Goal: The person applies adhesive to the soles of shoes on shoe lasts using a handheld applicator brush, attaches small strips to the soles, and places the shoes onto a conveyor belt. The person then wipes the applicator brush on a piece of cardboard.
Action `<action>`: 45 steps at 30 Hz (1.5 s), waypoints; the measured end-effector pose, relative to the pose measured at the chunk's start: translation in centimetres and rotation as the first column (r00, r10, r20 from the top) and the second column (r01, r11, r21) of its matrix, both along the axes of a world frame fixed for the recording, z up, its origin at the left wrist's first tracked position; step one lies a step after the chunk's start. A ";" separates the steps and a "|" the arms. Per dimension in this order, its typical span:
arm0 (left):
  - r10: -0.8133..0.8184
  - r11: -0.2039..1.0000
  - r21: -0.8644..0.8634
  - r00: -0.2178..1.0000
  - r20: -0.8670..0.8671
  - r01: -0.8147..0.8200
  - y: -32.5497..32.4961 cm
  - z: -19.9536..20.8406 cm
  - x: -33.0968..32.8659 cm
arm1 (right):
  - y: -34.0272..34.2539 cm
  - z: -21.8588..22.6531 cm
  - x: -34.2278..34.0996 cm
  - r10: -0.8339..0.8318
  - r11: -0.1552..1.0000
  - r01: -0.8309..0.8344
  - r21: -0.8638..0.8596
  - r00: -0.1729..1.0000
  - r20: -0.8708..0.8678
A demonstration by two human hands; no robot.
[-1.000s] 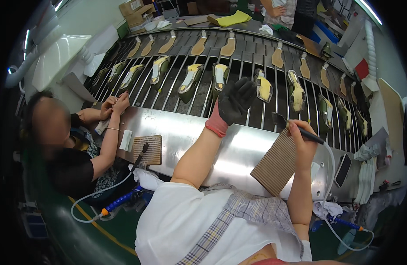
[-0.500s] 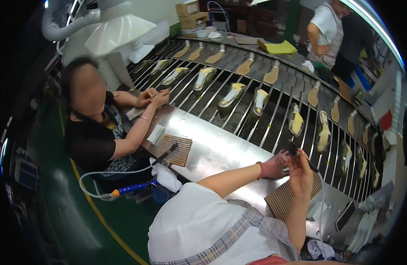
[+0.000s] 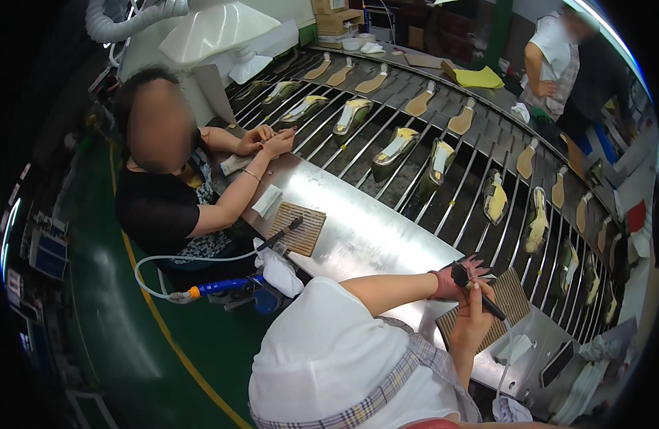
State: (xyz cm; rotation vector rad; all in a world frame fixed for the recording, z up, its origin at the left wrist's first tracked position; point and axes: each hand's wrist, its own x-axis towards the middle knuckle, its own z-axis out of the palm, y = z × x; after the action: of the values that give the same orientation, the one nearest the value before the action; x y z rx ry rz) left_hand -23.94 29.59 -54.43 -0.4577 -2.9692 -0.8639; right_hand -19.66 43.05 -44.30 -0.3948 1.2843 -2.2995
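Drawn back from the conveyor, the gloved left hand (image 3: 454, 280) now meets the right hand (image 3: 472, 314), whose grip is closed on a dark brush (image 3: 476, 287) above the ribbed board (image 3: 504, 304) on the desk (image 3: 365, 236). Brush handling seems underway; steadying the bristles likely comes next.

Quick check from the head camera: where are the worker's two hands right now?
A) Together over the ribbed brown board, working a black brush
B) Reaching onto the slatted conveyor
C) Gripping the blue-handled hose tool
A: the left hand in its pinkish glove and the bare right hand meet at the black brush above the ribbed brown board, short of the conveyor.
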 end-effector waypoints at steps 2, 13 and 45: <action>-0.019 0.999 -0.035 0.999 -0.032 0.018 -0.1 -0.1 -0.1 | -0.2 -0.1 0.3 -0.028 0.999 0.027 0.023 1.000 0.006; -0.025 0.999 -0.039 0.995 -0.101 0.021 -0.1 -1.7 -0.3 | -0.3 -0.4 0.3 -0.068 0.997 0.067 0.048 0.998 0.004; 0.404 0.845 0.313 0.901 0.157 -0.433 1.1 1.1 -6.1 | 0.8 0.9 0.7 -0.088 0.988 0.100 0.117 0.991 -0.102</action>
State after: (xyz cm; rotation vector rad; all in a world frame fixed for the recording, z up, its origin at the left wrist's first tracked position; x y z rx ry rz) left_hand -30.08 30.69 -53.33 0.2426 -2.7244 -1.3183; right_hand -18.91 43.85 -43.36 -0.4156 1.5127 -2.2881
